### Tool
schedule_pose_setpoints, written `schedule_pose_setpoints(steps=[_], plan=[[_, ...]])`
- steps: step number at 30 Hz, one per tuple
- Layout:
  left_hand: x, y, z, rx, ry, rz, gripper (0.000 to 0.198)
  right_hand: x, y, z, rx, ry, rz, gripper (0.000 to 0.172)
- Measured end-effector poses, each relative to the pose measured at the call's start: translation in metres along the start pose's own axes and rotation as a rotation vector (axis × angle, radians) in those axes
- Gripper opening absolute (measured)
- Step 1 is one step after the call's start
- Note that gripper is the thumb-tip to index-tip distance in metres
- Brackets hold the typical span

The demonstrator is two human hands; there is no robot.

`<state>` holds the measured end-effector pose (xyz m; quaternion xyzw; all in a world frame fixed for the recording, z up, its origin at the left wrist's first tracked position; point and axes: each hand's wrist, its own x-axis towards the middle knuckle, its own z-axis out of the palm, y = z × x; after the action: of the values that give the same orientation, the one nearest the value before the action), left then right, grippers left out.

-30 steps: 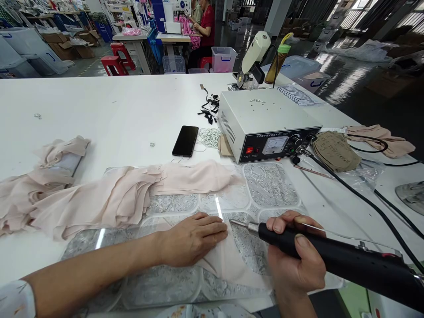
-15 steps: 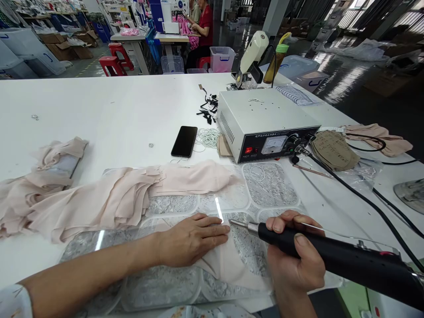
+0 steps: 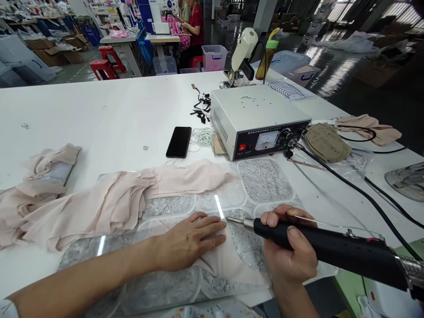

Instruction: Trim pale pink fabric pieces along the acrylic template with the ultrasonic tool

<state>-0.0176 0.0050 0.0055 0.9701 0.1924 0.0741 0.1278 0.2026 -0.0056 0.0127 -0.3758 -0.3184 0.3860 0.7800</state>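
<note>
Right hand [image 3: 289,256], lower right of frame: fingers wrapped tight round black cylindrical handheld tool [image 3: 327,251], metal tip pointing left, just beside left fingertips. Left hand [image 3: 188,240], lower centre: flat, palm down, pressing pale pink fabric piece [image 3: 228,265] on clear glass sheet [image 3: 265,181]. Behind, left: pink fabric pile [image 3: 109,203]. Farther, centre: black phone [image 3: 179,141], grey metal control box [image 3: 256,117].

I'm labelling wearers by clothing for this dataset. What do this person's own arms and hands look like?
Both are bare: no gloves on the left hand or right hand, no watch or bracelet in view. The left forearm is uncovered up to a pale sleeve at the picture's corner. No sleeve shows on the right wrist.
</note>
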Motion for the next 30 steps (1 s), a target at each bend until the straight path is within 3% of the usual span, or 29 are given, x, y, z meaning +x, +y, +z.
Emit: schedule_pose_setpoints(steps=[11,20,30], plan=[[0.0,-0.002,-0.006,-0.039,-0.091,0.029,0.045,0.001,0.002,0.0,0.001,-0.004,-0.005,0.015],[-0.002,-0.002,-0.003,-0.076,-0.028,0.017,0.041,0.002,-0.007,-0.007,0.034,0.066,0.017,0.018],[-0.002,-0.002,-0.005,-0.029,-0.001,0.026,0.04,-0.002,-0.009,-0.008,0.082,0.024,0.069,0.017]])
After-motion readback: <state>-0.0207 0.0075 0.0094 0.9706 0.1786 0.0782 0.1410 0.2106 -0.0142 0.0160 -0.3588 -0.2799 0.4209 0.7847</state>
